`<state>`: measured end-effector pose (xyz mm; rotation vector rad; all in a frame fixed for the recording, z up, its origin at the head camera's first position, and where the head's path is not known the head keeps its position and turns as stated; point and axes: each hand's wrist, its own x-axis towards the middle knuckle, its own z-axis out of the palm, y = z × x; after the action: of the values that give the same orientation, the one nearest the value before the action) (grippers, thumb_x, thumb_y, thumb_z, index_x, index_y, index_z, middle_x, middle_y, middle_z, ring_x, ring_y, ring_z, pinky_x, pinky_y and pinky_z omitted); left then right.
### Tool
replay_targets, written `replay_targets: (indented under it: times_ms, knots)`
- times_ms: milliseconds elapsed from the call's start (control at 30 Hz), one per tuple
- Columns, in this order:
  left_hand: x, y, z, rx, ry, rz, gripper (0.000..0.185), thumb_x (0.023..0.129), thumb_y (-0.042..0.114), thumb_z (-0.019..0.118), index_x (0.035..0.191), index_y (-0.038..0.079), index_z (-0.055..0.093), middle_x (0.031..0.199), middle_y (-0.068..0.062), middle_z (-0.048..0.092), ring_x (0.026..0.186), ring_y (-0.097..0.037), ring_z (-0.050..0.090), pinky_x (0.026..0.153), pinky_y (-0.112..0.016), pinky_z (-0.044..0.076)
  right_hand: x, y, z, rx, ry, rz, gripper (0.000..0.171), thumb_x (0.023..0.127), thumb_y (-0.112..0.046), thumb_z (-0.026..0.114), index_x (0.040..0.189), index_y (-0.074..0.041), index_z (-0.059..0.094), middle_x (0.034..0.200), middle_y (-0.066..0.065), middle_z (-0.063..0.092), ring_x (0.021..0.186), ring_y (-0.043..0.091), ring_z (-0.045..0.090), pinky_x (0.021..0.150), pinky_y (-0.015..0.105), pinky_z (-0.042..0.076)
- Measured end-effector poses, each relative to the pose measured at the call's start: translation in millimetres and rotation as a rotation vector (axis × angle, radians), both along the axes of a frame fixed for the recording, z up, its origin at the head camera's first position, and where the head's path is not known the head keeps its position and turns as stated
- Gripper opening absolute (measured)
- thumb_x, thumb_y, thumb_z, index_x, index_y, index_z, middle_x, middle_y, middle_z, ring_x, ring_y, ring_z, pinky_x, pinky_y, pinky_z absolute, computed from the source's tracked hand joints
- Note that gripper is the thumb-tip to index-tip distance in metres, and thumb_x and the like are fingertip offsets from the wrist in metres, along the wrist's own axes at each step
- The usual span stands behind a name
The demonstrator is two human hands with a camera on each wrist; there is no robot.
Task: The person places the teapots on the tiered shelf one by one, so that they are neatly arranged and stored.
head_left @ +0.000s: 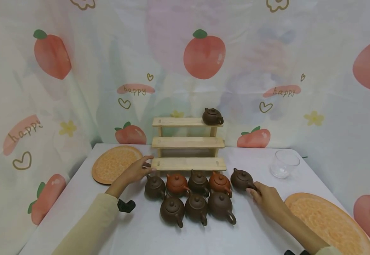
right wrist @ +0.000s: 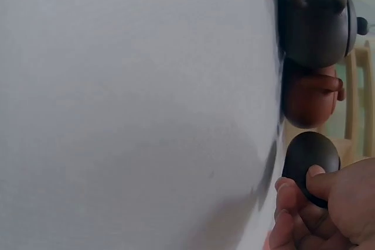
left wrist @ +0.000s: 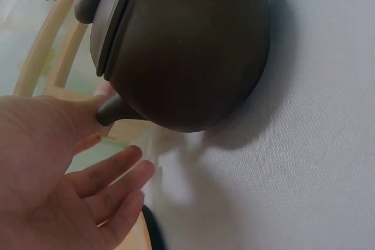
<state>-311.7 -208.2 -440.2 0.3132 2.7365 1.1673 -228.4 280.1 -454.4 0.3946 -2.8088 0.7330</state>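
On the white table (head_left: pixel 146 233), the right hand (head_left: pixel 267 200) pinched the handle of the far-right dark teapot (head_left: pixel 241 179), just beside the other teapots. The left hand (head_left: pixel 137 170), fingers spread, touched the bottom step of the wooden rack (head_left: pixel 188 164).

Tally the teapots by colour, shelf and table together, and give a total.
Dark brown teapots: 7, one on the top shelf, six on the table, including the one the right hand holds
Reddish-orange teapots: 2
Total: 9
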Motion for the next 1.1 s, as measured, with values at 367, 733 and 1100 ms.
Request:
replay_targets:
  times_ms: [367, 733, 1100]
  knots:
    - [-1.3, 1, -0.4, -0.014, -0.002, 0.004, 0.06, 0.107, 0.025, 0.065, 0.159, 0.006, 0.041, 0.143, -0.031, 0.06, 0.134, -0.048, 0.058, 0.106, -0.062, 0.049, -7.9, -1, 14.8, -0.003, 0.064, 0.036, 0.025, 0.104, -0.015, 0.068, 0.083, -0.011, 0.057, 0.063, -0.005, 0.057, 0.057, 0.004, 0.046, 0.054, 0.025, 0.04]
    - [-1.0, -2, -0.1, -0.009, -0.005, 0.006, 0.061, 0.106, 0.026, 0.066, 0.158, 0.005, 0.041, 0.142, -0.032, 0.06, 0.133, -0.048, 0.059, 0.105, -0.061, 0.049, -15.6, -14, 43.4, -0.043, 0.029, 0.068, 0.022, 0.106, -0.017, 0.066, 0.087, -0.009, 0.059, 0.068, 0.001, 0.063, 0.06, 0.01, 0.052, 0.054, 0.026, 0.043]
    - [-3.7, -2, -1.8, -0.016, -0.003, 0.003, 0.061, 0.106, 0.028, 0.067, 0.158, 0.007, 0.041, 0.142, -0.031, 0.061, 0.133, -0.047, 0.059, 0.105, -0.061, 0.05, -23.9, -35, 66.2, -0.038, 0.041, 0.112, 0.021, 0.106, -0.02, 0.066, 0.089, -0.009, 0.061, 0.066, -0.006, 0.061, 0.061, 0.01, 0.053, 0.056, 0.026, 0.043]
